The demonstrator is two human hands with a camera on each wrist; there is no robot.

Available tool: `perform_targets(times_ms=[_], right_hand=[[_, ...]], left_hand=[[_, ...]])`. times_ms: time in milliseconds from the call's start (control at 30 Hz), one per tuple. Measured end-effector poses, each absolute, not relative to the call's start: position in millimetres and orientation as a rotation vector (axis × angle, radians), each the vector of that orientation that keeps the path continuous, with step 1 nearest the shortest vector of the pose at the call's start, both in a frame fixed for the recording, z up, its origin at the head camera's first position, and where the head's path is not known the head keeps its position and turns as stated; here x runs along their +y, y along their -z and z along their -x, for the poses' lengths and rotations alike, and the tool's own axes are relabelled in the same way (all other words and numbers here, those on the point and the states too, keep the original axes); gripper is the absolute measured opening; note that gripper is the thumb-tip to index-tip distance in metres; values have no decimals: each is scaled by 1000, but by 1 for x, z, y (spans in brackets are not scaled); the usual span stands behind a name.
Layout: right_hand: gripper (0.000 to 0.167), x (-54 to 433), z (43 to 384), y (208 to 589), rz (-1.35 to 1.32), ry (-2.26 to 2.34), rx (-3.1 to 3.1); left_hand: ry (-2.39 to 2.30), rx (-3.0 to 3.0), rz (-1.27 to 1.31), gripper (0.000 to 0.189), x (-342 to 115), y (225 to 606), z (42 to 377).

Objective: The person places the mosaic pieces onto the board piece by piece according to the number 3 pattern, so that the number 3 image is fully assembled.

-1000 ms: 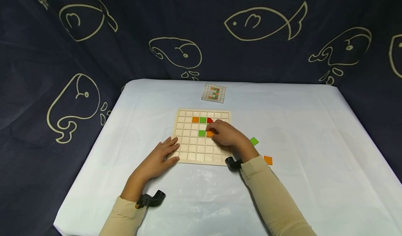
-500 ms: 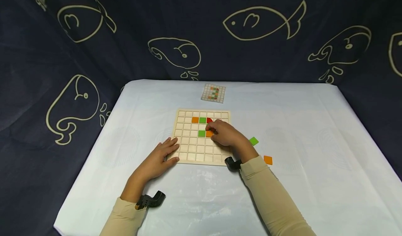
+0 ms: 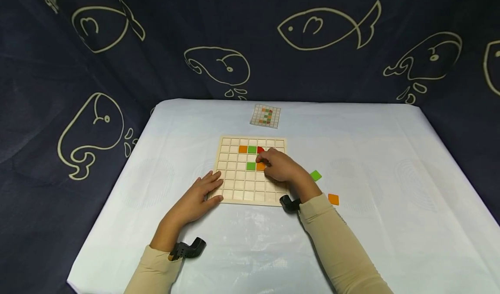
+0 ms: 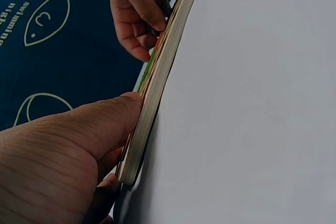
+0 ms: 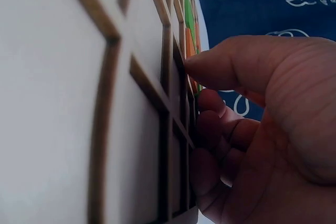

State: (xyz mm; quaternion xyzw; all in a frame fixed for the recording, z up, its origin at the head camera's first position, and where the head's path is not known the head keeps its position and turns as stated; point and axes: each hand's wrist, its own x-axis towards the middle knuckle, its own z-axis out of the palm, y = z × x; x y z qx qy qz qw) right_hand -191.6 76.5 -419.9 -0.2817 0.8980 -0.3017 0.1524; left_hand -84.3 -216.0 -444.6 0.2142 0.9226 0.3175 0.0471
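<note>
A square wooden grid board (image 3: pixel 238 184) lies on the table. My left hand (image 3: pixel 195 202) rests on its near left corner, fingers extended on the grid; in the left wrist view the thumb lies along the board's edge (image 4: pixel 152 103). With curled fingers, my right hand (image 3: pixel 283 167) pinches an orange square tile (image 3: pixel 260 166) at a cell of the board, index finger at the far side and thumb at the near side. Left of it sits a green tile (image 3: pixel 251 166). Farther up are an orange tile (image 3: pixel 243 149), a green tile (image 3: pixel 252 149) and a partly hidden red rounded piece (image 3: pixel 260 150).
Right of the board, a loose green tile (image 3: pixel 315 175) and a loose orange tile (image 3: pixel 333 199) lie on the white tabletop (image 3: pixel 390 176). Beyond the board lies a card (image 3: pixel 265 116) printed with a coloured grid pattern. A dark fish-print curtain (image 3: pixel 332 81) stands behind the table.
Almost nothing differs. My right thumb shifts very slightly at the orange tile, showing a little more of it; my left hand stays where it was on the board.
</note>
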Motion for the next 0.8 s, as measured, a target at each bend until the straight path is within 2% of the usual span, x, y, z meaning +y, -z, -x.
perform_targets(times_ms=[800], right_hand=[[36,88,182,415,789,1051,2464]], left_hand=[[-975,2816,-654,55,-216,445,84]])
